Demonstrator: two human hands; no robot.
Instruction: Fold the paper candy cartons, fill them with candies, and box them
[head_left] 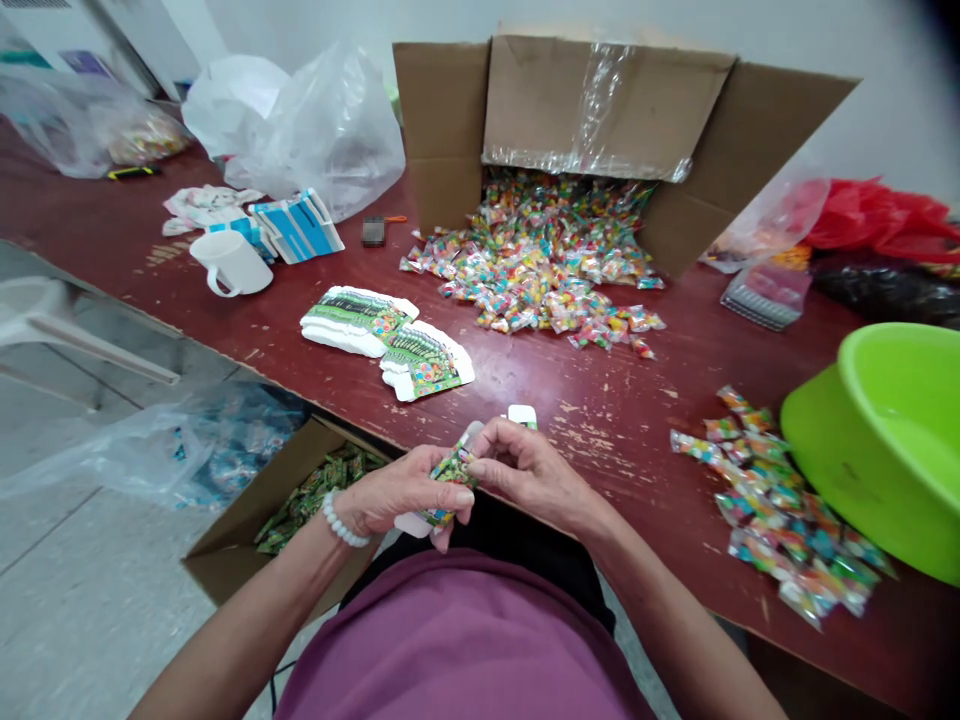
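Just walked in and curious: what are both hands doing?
Left hand: closed around a small box.
Right hand: fingertips at the box's upper end; grip unclear.

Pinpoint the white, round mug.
In the head view, the white, round mug is on the left part of the dark-red table, beside the blue-and-white cardboard piece and left of the fanned green-and-white cartons.

Your left hand (424,492) holds a small printed box (442,490), and your right hand (517,465) touches its upper end. Beyond them, flat boxes (424,360) lie overlapped on the red table (600,420), near the many wrapped candies (547,270).
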